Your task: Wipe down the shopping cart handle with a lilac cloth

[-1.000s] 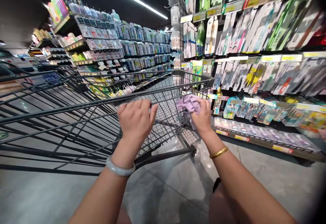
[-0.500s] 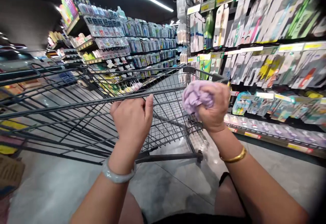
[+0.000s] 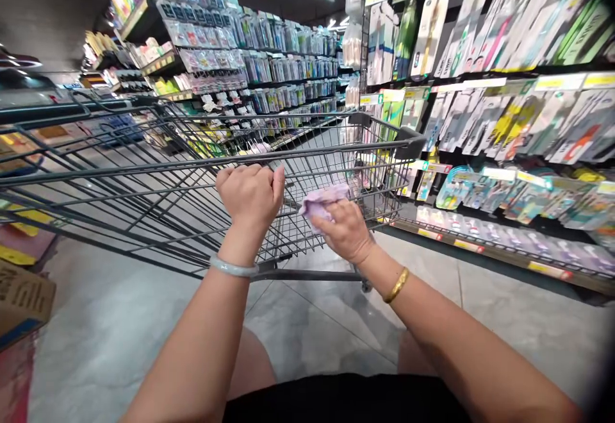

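Note:
A dark metal wire shopping cart [image 3: 307,274] stands across the view. My left hand [image 3: 250,195], with a pale bangle at the wrist, is closed round the upper side rail of the cart, its thumb pointing up. Lower and to the right, my right hand [image 3: 343,227], with a gold bracelet, holds a crumpled light purple cloth [image 3: 327,199] against the wire side of the basket. The fingers lie over the cloth and hide part of it.
Shelves of hanging packages [image 3: 519,115] rise close on the right. Another stocked shelf [image 3: 288,67] runs behind the cart. A cardboard box [image 3: 24,301] lies at the left edge, on the tiled floor [image 3: 106,320].
My right hand has moved left and down with the cloth, from near the cart's corner to its wire side. My left hand stays on the rail. The view has shifted slightly.

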Available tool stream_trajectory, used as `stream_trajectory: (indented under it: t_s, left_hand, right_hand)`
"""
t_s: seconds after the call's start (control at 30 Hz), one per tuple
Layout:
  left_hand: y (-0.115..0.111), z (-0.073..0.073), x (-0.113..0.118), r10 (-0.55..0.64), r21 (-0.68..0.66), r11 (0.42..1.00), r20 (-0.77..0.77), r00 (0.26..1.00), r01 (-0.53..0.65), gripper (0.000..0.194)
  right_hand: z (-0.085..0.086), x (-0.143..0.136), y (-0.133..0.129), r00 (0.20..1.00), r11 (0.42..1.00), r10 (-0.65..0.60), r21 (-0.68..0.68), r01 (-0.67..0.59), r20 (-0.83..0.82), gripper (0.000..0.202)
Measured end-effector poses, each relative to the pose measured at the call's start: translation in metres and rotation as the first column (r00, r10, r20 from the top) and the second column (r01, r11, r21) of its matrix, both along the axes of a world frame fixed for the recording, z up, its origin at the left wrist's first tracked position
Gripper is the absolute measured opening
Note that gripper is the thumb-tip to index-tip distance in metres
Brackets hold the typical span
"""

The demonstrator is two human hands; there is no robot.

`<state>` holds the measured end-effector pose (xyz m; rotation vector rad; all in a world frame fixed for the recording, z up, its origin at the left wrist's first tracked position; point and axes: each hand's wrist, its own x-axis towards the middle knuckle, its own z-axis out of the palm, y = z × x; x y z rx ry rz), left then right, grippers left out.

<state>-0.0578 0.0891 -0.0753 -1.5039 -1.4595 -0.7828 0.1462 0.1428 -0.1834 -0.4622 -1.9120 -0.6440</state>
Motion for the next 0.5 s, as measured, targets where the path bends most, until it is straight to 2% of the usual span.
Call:
stream_trajectory:
  t_s: [0.1,0.23,0.33,0.4,0.5]
  left_hand:
    - [0.003,0.000,-0.008,0.023,0.035,0.999,-0.008,1.000,-0.023,0.054]
    - [0.008,-0.003,-0.020,0.030,0.062,0.998,0.031,0.999,-0.032,0.052]
    - [0.010,-0.005,-0.027,0.021,0.061,0.998,0.091,0.996,-0.026,0.049]
    - [0.011,-0.005,-0.030,0.012,0.052,0.998,0.141,0.990,-0.019,0.047]
    - [0.012,-0.003,-0.035,-0.002,0.028,1.000,0.210,0.978,-0.004,0.044]
  right_hand:
    - [0.013,0.018,0.010,0.997,1.000,0.000,0.012,0.001,-0.071,0.021]
    - [0.030,0.051,0.032,0.928,0.981,-0.167,-0.146,0.124,-0.332,0.022]
    - [0.020,0.045,0.031,0.923,0.974,-0.188,-0.184,0.132,-0.335,0.028]
    - [0.005,0.027,0.021,0.960,0.985,-0.138,-0.137,0.107,-0.244,0.028]
    - [-0.011,-0.001,0.005,0.999,0.999,-0.032,-0.021,0.031,-0.038,0.017]
